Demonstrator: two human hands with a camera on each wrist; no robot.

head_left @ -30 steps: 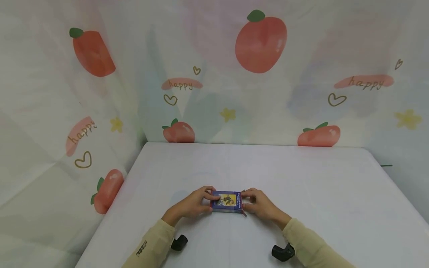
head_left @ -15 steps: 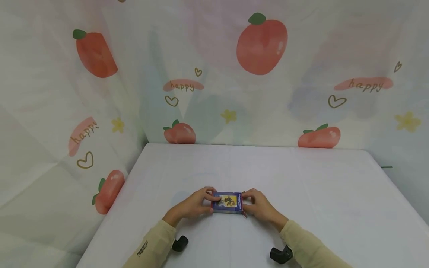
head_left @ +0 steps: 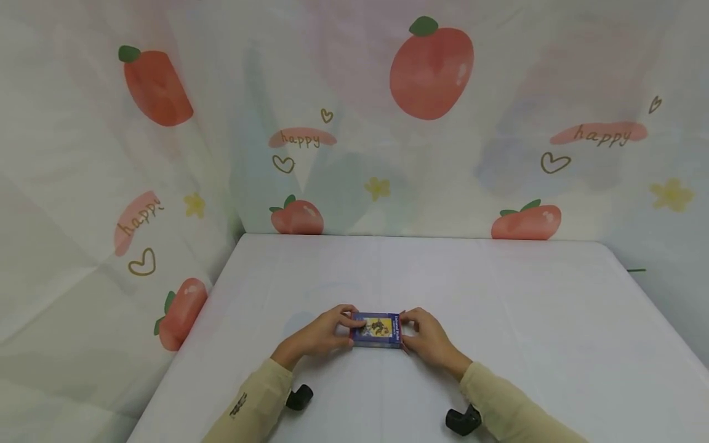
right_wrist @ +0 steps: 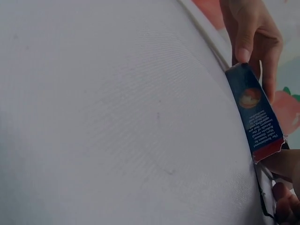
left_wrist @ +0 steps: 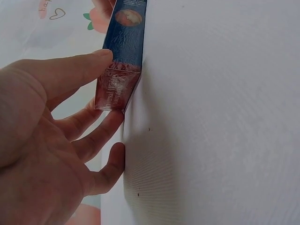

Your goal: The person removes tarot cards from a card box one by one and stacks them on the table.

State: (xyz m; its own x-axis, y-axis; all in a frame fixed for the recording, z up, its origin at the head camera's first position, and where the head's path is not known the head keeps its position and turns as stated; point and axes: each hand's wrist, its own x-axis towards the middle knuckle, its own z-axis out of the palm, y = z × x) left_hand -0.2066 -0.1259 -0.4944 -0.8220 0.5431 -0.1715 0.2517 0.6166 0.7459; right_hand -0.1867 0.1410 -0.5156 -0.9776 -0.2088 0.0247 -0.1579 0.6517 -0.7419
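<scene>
While a person's left hand (head_left: pixel 320 333) and right hand (head_left: pixel 434 342) grasp a small, rectangular, blue-and-red card box (head_left: pixel 379 327), a smooth white table (head_left: pixel 554 314) spreads beyond them

Where the two forearms in loose pale-yellow sleeves (head_left: pixel 252 403) angle inward, the hands face each other across the box. The left pinches one end, thumb along a narrow side; in its wrist view the little finger bends near the tabletop. The right's curled fingers and thumb hold the other, red-edged end, partly cropped in its wrist view. Whether the box touches the table is hard to tell. White surface reaches well past it to the far edge, against a fruit-printed fabric backdrop (head_left: pixel 432 154); the right table edge lies farther off than the left.
</scene>
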